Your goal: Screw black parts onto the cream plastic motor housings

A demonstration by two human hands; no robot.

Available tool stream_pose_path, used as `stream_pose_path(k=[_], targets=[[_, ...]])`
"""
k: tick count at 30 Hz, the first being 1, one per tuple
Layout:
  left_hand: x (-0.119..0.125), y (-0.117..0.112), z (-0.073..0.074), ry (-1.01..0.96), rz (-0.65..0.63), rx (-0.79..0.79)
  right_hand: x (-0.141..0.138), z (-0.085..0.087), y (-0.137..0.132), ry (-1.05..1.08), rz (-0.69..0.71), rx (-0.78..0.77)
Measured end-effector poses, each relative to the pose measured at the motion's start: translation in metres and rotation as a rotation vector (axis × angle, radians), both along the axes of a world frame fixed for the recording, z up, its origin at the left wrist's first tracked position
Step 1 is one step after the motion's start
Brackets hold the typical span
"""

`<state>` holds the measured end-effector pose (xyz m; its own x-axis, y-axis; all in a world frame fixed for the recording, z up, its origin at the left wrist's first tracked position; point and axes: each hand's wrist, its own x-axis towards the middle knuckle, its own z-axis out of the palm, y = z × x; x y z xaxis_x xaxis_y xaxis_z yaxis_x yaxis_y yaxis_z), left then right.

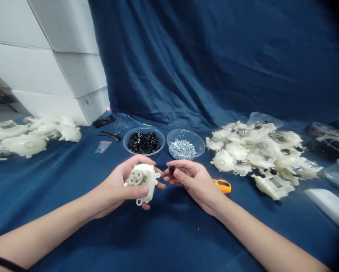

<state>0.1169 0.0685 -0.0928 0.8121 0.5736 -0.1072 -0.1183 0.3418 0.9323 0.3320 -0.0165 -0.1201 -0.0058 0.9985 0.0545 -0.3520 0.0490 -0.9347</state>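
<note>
Left hand [124, 185] grips the white plastic motor housing [142, 180] above the blue cloth [163, 234]; right hand [190, 177] pinches a small black part [172, 169] just beside it, bowls behind.

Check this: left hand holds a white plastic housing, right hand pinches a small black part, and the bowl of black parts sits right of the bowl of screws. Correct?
Not quite. The head view shows the bowl of black parts left of the bowl of screws. The left hand does hold the white plastic housing, and the right hand pinches the small black part.
</note>
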Motion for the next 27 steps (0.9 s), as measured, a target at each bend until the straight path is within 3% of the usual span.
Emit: stream_pose_path(k=[7,14,17,27], targets=[[-0.0011,-0.0007,-0.0004,-0.034,0.015,0.011,-0.0012,0.0022,0.0003,-0.019,-0.049,-0.027],[-0.0046,0.0023,-0.0002,-0.15,-0.096,-0.131,-0.0022,0.004,-0.0021,0.096,0.07,-0.068],[-0.0053,0.0034,-0.0015,-0.154,-0.116,-0.118,-0.0015,0.004,-0.002,0.103,0.062,-0.051],[-0.0068,0.003,-0.0027,-0.101,-0.146,-0.095,-0.0016,-0.001,0.0013,-0.086,-0.034,-0.082]])
